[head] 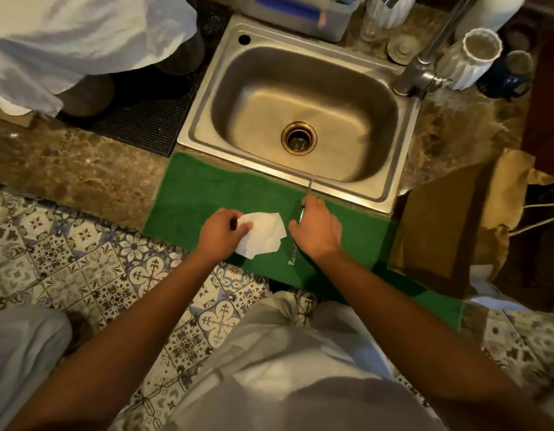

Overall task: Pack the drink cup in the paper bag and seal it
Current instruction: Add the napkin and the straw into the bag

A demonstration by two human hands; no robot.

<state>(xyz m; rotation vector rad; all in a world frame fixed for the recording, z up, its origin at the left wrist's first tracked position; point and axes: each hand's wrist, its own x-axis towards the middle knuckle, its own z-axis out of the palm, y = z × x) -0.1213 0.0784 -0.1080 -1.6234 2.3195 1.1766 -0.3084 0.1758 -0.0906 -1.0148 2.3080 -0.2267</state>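
A brown paper bag (449,225) stands on the counter to the right of the sink, its top crumpled and its string handles hanging to the right. No drink cup shows outside the bag. My left hand (221,233) pinches a white paper napkin (263,236) over a green towel (207,194). My right hand (317,227) lies over a thin wrapped straw (300,219) that runs from the sink's rim down across the towel; its fingers curl around it.
A steel sink (375,191) with a tap (425,70) lies behind the towel. White ribbed cups (474,57) and glasses crowd the back right. A black rubber mat (151,119) and a white cloth (77,35) cover the back left. Patterned floor tiles lie below.
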